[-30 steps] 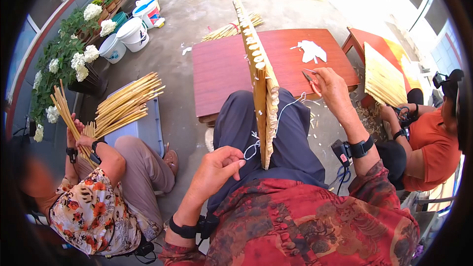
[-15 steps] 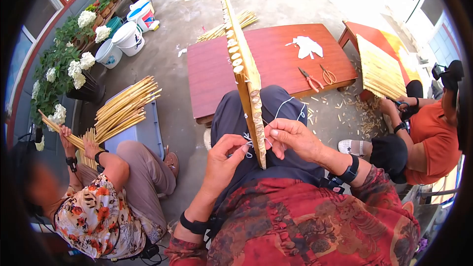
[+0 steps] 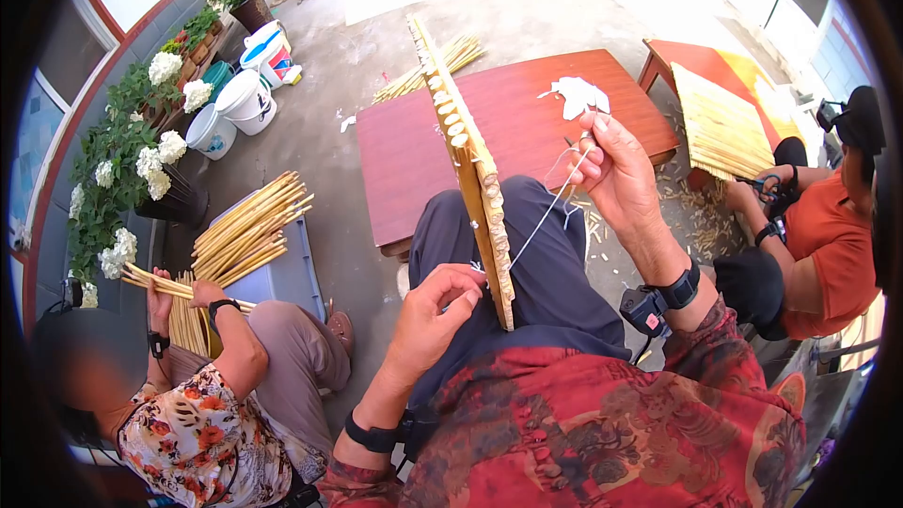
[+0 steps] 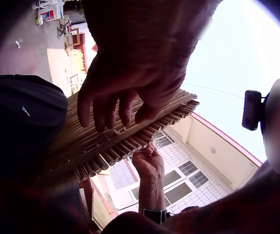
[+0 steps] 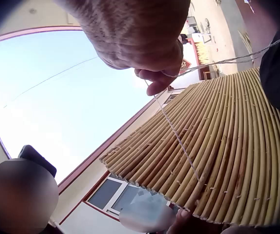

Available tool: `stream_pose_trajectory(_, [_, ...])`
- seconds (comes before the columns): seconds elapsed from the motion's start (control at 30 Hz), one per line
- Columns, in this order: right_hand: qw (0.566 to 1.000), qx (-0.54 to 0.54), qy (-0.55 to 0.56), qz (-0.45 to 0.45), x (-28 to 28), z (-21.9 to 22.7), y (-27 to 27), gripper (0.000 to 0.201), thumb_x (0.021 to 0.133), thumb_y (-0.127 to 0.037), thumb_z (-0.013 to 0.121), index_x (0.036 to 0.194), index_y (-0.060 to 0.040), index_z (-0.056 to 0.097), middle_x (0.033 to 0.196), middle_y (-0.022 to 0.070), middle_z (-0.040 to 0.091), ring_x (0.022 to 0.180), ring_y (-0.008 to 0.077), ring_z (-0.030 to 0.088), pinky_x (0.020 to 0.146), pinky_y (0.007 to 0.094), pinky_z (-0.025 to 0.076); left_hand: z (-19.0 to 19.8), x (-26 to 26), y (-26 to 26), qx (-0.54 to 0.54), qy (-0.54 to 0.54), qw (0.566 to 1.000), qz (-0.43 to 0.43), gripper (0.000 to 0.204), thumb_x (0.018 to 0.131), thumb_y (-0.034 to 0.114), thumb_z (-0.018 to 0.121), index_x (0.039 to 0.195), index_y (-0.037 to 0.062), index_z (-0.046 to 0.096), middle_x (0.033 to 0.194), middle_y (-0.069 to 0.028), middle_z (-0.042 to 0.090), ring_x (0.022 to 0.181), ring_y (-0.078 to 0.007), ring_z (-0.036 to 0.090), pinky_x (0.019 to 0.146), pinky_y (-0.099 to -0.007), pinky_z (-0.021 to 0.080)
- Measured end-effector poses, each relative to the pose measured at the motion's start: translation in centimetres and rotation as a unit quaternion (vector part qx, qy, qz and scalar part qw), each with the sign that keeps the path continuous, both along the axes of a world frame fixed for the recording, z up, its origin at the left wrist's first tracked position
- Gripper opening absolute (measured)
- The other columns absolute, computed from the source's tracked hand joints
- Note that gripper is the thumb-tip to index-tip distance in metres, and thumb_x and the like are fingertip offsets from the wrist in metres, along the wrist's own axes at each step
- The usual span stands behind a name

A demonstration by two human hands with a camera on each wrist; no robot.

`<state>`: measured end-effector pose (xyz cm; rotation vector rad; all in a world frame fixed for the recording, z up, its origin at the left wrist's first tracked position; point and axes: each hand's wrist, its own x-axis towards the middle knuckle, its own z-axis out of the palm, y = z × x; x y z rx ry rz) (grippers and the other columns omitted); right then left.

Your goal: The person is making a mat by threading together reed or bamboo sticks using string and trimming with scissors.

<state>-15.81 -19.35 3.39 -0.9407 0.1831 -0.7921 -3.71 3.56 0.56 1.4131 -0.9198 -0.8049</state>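
A mat of thin sticks (image 3: 487, 216), bound side by side with white stitches, stands on edge between the knees. My right hand (image 3: 616, 169) is raised to its right, pinching a white thread (image 3: 543, 226) that runs taut down to the mat's near part. In the right wrist view the thread meets the mat (image 5: 237, 146) between two sticks close to their cut ends. Against the mat's left face rests my left hand (image 3: 435, 315), its fingers loosely bent beside short white thread ends (image 3: 477, 268). The left wrist view shows these fingers (image 4: 125, 105) hanging over the sticks.
A low red table (image 3: 414, 160) stands ahead, with a crumpled white piece (image 3: 576, 97) on it. Seated at left, a person (image 3: 202, 414) handles sticks beside a stick pile (image 3: 249, 226). Another person (image 3: 828, 235) sits at right by a second mat (image 3: 720, 122). Buckets (image 3: 246, 102) stand behind.
My right hand came in to the mat's right face, then moved up and away, drawing the thread taut. My left hand stays by the mat's left side; the thread loop there has gone.
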Motion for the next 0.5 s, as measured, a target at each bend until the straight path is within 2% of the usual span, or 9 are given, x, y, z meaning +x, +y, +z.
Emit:
stream_pose_trajectory(0.03, [1.0, 0.002, -0.004, -0.004, 0.1, -0.3, 0.2, 0.02, 0.092, -0.019, 0.045, 0.098, -0.0004, 0.05, 0.061, -0.0029, 0.04, 0.057, 0.0082, 0.043, 0.059, 0.0289, 0.048, 0.3, -0.4, -0.1, 0.002, -0.004, 1.0, -0.004, 0.015, 0.079, 0.006, 0.059, 0.091, -0.0014, 0.054, 0.101, -0.0081, 0.054, 0.094, -0.0137, 0.05, 0.087, -0.0285, 0.038])
stream_pose_trajectory(0.1, [0.993, -0.091, 0.056, -0.047, 0.5, -0.8, 0.9, 0.021, 0.092, -0.019, 0.045, 0.099, -0.0011, 0.05, 0.061, -0.0029, 0.04, 0.063, 0.0096, 0.049, 0.064, 0.0296, 0.049, 0.7, -1.5, -0.4, 0.004, -0.102, 0.994, 0.045, 0.039, 0.073, 0.014, 0.069, 0.102, -0.0015, 0.048, 0.113, -0.0137, 0.047, 0.104, -0.0236, 0.05, 0.09, -0.0345, 0.039])
stream_pose_trajectory(0.13, [0.998, -0.062, 0.033, -0.005, 0.5, -0.9, 1.4, 0.02, 0.092, -0.019, 0.045, 0.101, -0.0021, 0.05, 0.062, -0.0031, 0.042, 0.069, 0.0129, 0.055, 0.067, 0.0322, 0.05, 0.2, -1.8, -0.6, 0.033, -0.132, 0.989, 0.063, 0.057, 0.069, 0.017, 0.073, 0.111, -0.0023, 0.041, 0.113, -0.0158, 0.046, 0.103, -0.0273, 0.05, 0.089, -0.0365, 0.039])
stream_pose_trajectory(0.17, [0.998, -0.059, 0.028, -0.011, 0.3, -0.9, 1.9, 0.02, 0.092, -0.019, 0.045, 0.101, -0.0021, 0.05, 0.062, -0.0031, 0.042, 0.069, 0.0129, 0.055, 0.067, 0.0322, 0.05, 0.3, -2.2, -0.9, 0.035, -0.138, 0.988, 0.057, 0.057, 0.069, 0.017, 0.073, 0.111, -0.0023, 0.041, 0.113, -0.0158, 0.046, 0.103, -0.0273, 0.05, 0.089, -0.0365, 0.039])
stream_pose_trajectory(0.23, [0.99, 0.077, -0.05, 0.106, -0.1, -0.6, 2.9, 0.02, 0.092, -0.019, 0.044, 0.101, -0.0022, 0.05, 0.064, -0.0031, 0.043, 0.072, 0.0161, 0.057, 0.069, 0.0348, 0.051, 0.6, -3.0, -1.4, 0.046, -0.13, 0.983, 0.12, 0.053, 0.07, 0.015, 0.071, 0.11, -0.0028, 0.042, 0.111, -0.0175, 0.047, 0.101, -0.0287, 0.051, 0.087, -0.0362, 0.04])
stream_pose_trajectory(0.3, [0.988, 0.11, -0.053, 0.092, -0.1, -0.2, 3.9, 0.019, 0.092, -0.019, 0.044, 0.1, -0.0024, 0.05, 0.064, -0.0029, 0.043, 0.064, 0.0138, 0.054, 0.064, 0.0336, 0.052, -0.6, -2.9, -1.2, 0.039, -0.21, 0.969, 0.119, 0.051, 0.073, 0.015, 0.069, 0.111, -0.004, 0.041, 0.107, -0.0183, 0.048, 0.098, -0.0298, 0.052, 0.084, -0.0366, 0.041])
stream_pose_trajectory(0.37, [0.969, 0.164, -0.043, 0.177, -0.3, 0.5, 4.6, 0.017, 0.093, -0.02, 0.042, 0.096, -0.0045, 0.049, 0.062, -0.0032, 0.042, 0.05, 0.0082, 0.043, 0.051, 0.0282, 0.046, -0.8, -3.3, -1.0, 0.039, -0.179, 0.973, 0.143, 0.045, 0.077, 0.015, 0.064, 0.111, -0.0048, 0.042, 0.102, -0.0191, 0.051, 0.095, -0.0305, 0.053, 0.082, -0.0362, 0.041])
stream_pose_trajectory(0.4, [0.971, 0.156, -0.006, 0.179, -0.3, 1.0, 5.2, 0.017, 0.093, -0.021, 0.043, 0.096, -0.0045, 0.049, 0.063, -0.0038, 0.042, 0.046, 0.0051, 0.035, 0.042, 0.0224, 0.037, -1.0, -3.4, -0.8, 0.044, -0.183, 0.972, 0.141, 0.045, 0.077, 0.015, 0.064, 0.111, -0.0048, 0.042, 0.102, -0.0191, 0.051, 0.095, -0.0305, 0.053, 0.082, -0.0362, 0.041])
stream_pose_trajectory(0.5, [0.958, 0.152, 0.043, 0.238, -0.5, 0.8, 5.8, 0.018, 0.092, -0.021, 0.045, 0.095, -0.0043, 0.049, 0.063, -0.0042, 0.041, 0.047, 0.0042, 0.033, 0.042, 0.0205, 0.033, -1.2, -3.5, -0.9, 0.064, -0.203, 0.966, 0.149, 0.04, 0.08, 0.015, 0.061, 0.11, -0.0049, 0.044, 0.097, -0.0187, 0.055, 0.09, -0.03, 0.056, 0.08, -0.0362, 0.042])
